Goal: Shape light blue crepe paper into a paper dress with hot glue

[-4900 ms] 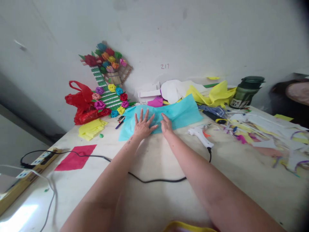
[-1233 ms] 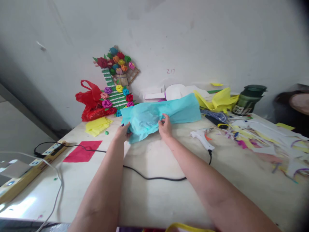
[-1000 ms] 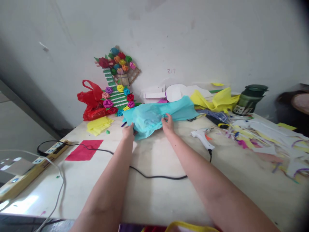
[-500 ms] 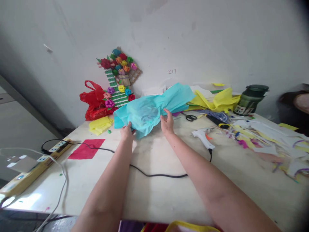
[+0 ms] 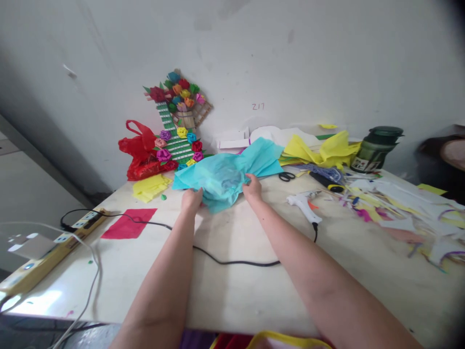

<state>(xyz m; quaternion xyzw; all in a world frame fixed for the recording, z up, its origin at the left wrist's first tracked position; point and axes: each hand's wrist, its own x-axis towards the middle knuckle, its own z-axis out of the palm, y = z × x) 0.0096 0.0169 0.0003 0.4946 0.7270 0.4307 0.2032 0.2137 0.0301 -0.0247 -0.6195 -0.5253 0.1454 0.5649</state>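
A sheet of turquoise crepe paper [image 5: 221,179], crumpled and bunched in the middle, lies low over the far part of the table in front of me. My left hand [image 5: 191,199] has its fingers closed at the paper's near left edge. At the right side of the bunched part, my right hand [image 5: 252,188] pinches the paper between thumb and fingers. A greyish, wrinkled patch shows in its centre; whether something lies beneath, I cannot tell.
A white glue gun [image 5: 305,203], black scissors [image 5: 286,177] and a utility knife [image 5: 327,183] lie right, near paper scraps [image 5: 403,213] and a green bottle [image 5: 378,149]. Left are pink paper [image 5: 130,224], a power strip [image 5: 54,254] and a red bag [image 5: 140,150]. Paper flowers [image 5: 181,94] lean behind; a black cord [image 5: 236,263] crosses.
Both hands have lowered the turquoise paper toward the table. Its right end has dropped and shifted slightly left, uncovering white boxes behind it.
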